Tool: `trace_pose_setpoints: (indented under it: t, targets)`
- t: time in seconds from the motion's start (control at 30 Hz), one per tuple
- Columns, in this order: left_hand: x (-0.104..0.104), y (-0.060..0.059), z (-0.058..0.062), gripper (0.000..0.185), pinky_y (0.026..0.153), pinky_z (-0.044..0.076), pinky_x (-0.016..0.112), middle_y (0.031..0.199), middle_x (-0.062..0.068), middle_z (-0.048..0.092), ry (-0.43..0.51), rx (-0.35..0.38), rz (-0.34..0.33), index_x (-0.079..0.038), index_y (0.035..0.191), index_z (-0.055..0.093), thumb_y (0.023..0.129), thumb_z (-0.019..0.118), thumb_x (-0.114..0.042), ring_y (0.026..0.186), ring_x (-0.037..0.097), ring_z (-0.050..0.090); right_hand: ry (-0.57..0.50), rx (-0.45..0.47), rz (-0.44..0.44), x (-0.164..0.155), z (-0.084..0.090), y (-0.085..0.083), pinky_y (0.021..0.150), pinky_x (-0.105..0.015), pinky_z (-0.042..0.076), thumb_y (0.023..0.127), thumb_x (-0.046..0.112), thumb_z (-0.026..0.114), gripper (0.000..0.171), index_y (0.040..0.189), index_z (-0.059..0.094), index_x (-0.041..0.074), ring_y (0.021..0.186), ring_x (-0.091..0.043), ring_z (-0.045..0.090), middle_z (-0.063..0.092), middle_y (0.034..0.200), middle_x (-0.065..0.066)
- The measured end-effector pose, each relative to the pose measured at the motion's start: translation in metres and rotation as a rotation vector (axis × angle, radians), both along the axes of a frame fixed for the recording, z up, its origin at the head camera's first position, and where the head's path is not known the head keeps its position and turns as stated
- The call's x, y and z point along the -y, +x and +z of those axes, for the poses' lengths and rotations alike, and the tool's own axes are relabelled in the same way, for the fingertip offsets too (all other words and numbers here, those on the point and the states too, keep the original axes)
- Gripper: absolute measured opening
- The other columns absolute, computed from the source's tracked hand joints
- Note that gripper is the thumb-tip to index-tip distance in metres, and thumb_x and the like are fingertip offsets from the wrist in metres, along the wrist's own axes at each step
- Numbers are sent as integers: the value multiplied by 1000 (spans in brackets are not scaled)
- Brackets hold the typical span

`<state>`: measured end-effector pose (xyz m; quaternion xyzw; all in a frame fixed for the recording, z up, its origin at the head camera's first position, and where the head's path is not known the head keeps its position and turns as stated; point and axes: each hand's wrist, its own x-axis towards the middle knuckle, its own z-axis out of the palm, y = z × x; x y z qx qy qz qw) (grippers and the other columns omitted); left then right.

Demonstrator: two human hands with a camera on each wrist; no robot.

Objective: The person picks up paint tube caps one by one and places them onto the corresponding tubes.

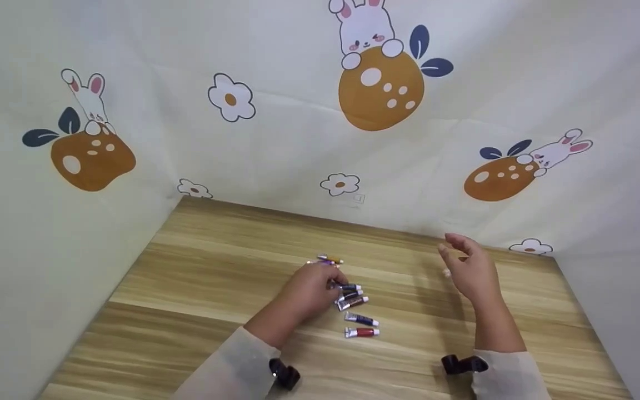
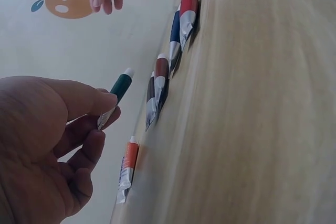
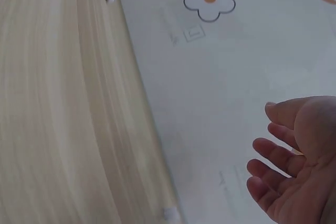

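My left hand (image 1: 310, 288) pinches a small dark green paint tube (image 2: 122, 86) between thumb and fingers, its white cap pointing outward. Close by on the table lie a brown paint tube (image 1: 354, 303) and a darker one (image 2: 150, 98), side by side. Nearer to me are a blue paint tube (image 1: 361, 319) and a red paint tube (image 1: 362, 332). Beyond the left hand, an ochre paint tube (image 1: 331, 259) lies with others partly hidden; an orange tube (image 2: 130, 156) shows in the left wrist view. My right hand (image 1: 471, 272) hovers over the table's right side, fingers loosely bent, holding nothing.
The wood-grain table (image 1: 198, 261) meets pale walls printed with rabbits, oranges and flowers (image 1: 340, 184) at the back and sides. A small whitish object (image 3: 170, 213) lies near the table's back edge, too blurred to name.
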<state>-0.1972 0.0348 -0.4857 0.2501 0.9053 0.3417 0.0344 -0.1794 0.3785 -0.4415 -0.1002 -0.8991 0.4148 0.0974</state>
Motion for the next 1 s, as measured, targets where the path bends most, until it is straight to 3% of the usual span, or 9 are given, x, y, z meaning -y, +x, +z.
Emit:
trace_pose_setpoints:
  t: [0.27, 0.53, 0.73, 0.9, 1.0]
  targets:
    - [1, 1, -4, 12, 86, 58, 35, 101, -1, 81, 11, -2, -39, -15, 100, 84, 91, 79, -8, 95, 17, 72, -39, 48, -19, -20, -25, -10, 115, -48, 45, 104, 45, 69, 60, 149, 61, 7, 142, -36, 56, 64, 149, -20]
    - [0, -1, -10, 13, 86, 58, 34, 100, -3, 81, -12, -29, -45, -17, 100, 84, 91, 79, -9, 94, 16, 72, -61, 170, -4, -33, -39, -13, 119, -52, 43, 103, 41, 70, 67, 159, 50, 10, 151, -39, 46, 50, 163, -19]
    - [0, -1, -12, 15, 81, 55, 31, 98, -4, 80, 0, -35, -47, -17, 103, 83, 91, 78, -8, 87, 12, 67, 8, 212, 43, -43, -50, -12, 102, -37, 50, 101, 39, 74, 73, 161, 47, 7, 143, -39, 54, 49, 164, -22]
    - [0, -2, -14, 14, 83, 55, 32, 99, -5, 78, 7, -13, -39, -18, 106, 81, 93, 79, -12, 90, 12, 68, -9, 238, 54, -49, -57, -12, 121, -52, 41, 99, 38, 77, 78, 160, 46, 1, 151, -44, 45, 47, 163, -29]
    - [1, -2, -15, 14, 85, 56, 35, 100, -5, 78, 6, -10, -33, -19, 107, 80, 94, 80, -14, 93, 14, 69, -7, 238, 47, -52, -59, -12, 126, -57, 35, 98, 40, 78, 78, 159, 47, 0, 152, -46, 43, 48, 162, -29]
